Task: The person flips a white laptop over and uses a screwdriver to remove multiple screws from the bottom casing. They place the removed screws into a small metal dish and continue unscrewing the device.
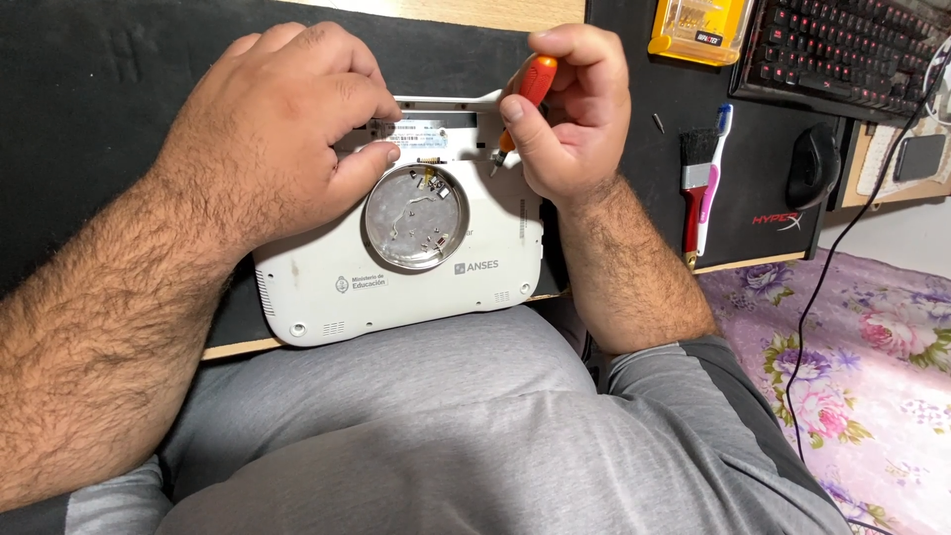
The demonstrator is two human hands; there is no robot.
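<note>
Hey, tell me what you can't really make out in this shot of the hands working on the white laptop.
Head view only:
- Screwdriver tip: hidden behind the right hand.
- Far edge of the white laptop: covered by the left hand, so what its fingers touch is unclear.
- Keyboard: cut off by the top right edge.
- Small dark part on the mat: too small to identify.

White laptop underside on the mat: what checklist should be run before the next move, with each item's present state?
1. White laptop lies flat on the black mat: ok.
2. Left hand steadies its far edge: ok.
3. Right hand has a firm grip on the orange screwdriver: ok.
4. Tip seated in a screw: cannot tell, fingers hide it.
5. Round silver recess uncovered: ok.
6. Loose screw kept safe: not ok, lying on the mat.
</note>
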